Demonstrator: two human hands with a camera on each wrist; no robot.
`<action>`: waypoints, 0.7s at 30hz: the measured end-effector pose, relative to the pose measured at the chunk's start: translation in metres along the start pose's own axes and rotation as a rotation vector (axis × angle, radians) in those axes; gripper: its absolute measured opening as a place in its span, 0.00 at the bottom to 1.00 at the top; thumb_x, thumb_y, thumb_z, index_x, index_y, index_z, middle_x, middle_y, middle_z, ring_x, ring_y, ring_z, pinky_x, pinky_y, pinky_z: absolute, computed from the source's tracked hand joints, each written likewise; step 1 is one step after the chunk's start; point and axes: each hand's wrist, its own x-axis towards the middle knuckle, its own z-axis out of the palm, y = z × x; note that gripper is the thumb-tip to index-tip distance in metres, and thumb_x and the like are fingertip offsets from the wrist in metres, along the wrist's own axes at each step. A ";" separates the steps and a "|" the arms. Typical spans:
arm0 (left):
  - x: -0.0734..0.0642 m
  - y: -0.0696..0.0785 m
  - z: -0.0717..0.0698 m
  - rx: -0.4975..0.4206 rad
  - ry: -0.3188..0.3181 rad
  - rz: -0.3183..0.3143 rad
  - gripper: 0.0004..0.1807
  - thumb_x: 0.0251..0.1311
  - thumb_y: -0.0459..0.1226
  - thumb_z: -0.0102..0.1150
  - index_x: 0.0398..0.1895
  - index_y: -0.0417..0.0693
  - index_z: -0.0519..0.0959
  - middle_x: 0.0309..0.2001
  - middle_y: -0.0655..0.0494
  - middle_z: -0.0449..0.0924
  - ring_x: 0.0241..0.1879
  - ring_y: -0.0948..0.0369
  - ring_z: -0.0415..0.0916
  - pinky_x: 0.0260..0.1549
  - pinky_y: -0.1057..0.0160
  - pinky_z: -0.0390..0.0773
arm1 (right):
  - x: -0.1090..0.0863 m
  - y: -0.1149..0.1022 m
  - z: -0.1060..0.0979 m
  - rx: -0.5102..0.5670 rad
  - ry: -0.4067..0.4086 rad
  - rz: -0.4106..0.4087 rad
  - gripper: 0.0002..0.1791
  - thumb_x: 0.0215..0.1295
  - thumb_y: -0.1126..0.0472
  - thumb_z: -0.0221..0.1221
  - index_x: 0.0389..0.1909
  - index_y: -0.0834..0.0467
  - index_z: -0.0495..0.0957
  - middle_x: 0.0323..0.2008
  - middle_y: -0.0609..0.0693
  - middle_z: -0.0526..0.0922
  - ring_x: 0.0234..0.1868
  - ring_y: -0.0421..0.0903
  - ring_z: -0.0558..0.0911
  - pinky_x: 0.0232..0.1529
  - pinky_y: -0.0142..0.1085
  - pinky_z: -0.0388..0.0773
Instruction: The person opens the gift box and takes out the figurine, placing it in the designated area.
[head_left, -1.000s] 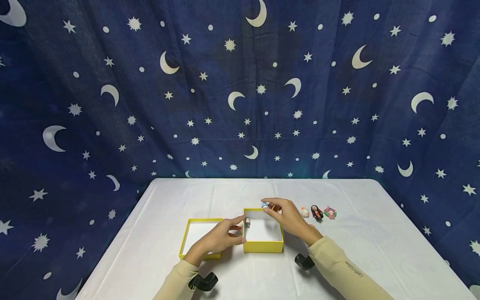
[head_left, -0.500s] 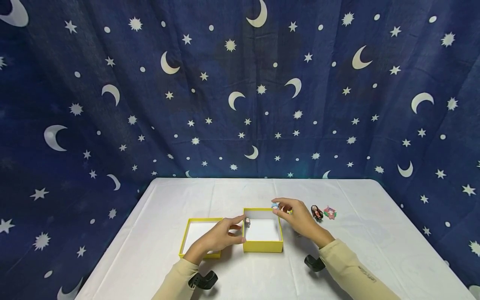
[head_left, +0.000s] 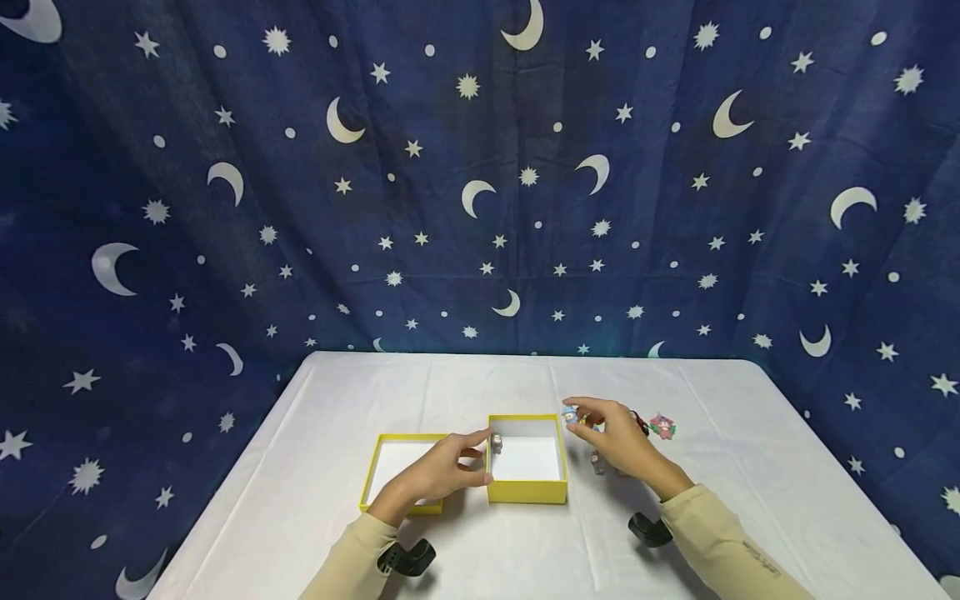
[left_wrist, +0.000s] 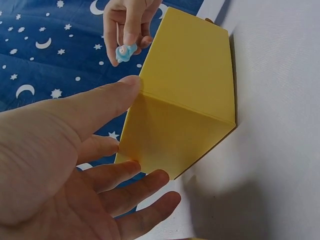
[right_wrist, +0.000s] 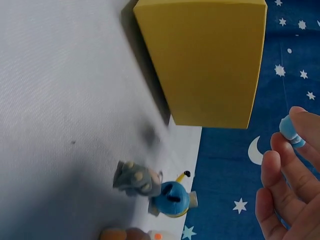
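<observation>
A small light-blue figurine [head_left: 570, 414] is pinched between the thumb and fingertips of my right hand [head_left: 618, 440], held up just beyond the right side of the yellow box [head_left: 527, 493]. In the left wrist view the figurine [left_wrist: 125, 52] hangs from those fingertips. My left hand [head_left: 444, 472] touches the box's left wall with its fingers spread and fairly straight. Inside the white interior, a small grey-brown figurine [head_left: 497, 443] stands in the back left corner. Below my right hand, a grey figurine [right_wrist: 136, 179] and a blue one with a yellow part [right_wrist: 171, 199] stand on the table.
A shallow yellow-rimmed lid [head_left: 408, 437] lies left of the box, partly behind my left hand. Right of my right hand are a pink figurine [head_left: 663, 426] and a dark one [head_left: 640, 422], partly hidden. A white cloth covers the table [head_left: 480, 558]; a starry curtain [head_left: 450, 325] hangs behind.
My right hand has moved right with the light-blue figurine, from the box's back edge to beyond its right side. My left hand has stayed against the box.
</observation>
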 end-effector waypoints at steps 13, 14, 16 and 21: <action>0.001 -0.001 0.001 0.004 0.005 0.008 0.40 0.65 0.37 0.67 0.77 0.39 0.61 0.78 0.44 0.60 0.68 0.45 0.72 0.62 0.49 0.81 | -0.009 0.011 -0.012 -0.006 -0.005 0.027 0.22 0.64 0.62 0.68 0.60 0.56 0.81 0.39 0.49 0.86 0.37 0.41 0.81 0.36 0.32 0.80; 0.001 -0.001 0.001 0.005 0.006 0.006 0.40 0.64 0.37 0.67 0.77 0.40 0.61 0.78 0.44 0.60 0.68 0.45 0.72 0.62 0.49 0.81 | -0.010 0.012 -0.013 -0.004 -0.005 0.032 0.22 0.64 0.62 0.68 0.60 0.56 0.81 0.39 0.49 0.85 0.36 0.41 0.81 0.35 0.32 0.79; 0.001 -0.001 0.002 0.008 0.009 0.001 0.40 0.64 0.37 0.67 0.77 0.40 0.61 0.78 0.44 0.60 0.68 0.45 0.72 0.62 0.49 0.81 | -0.012 0.014 -0.014 0.001 -0.003 0.036 0.22 0.65 0.62 0.67 0.60 0.56 0.81 0.38 0.49 0.85 0.36 0.40 0.79 0.33 0.31 0.78; 0.000 -0.001 0.002 0.000 0.015 -0.003 0.41 0.64 0.38 0.68 0.77 0.41 0.61 0.78 0.44 0.60 0.68 0.45 0.72 0.62 0.49 0.81 | -0.017 0.018 -0.018 0.004 0.009 0.039 0.21 0.65 0.62 0.67 0.60 0.57 0.81 0.38 0.50 0.85 0.33 0.37 0.77 0.27 0.29 0.75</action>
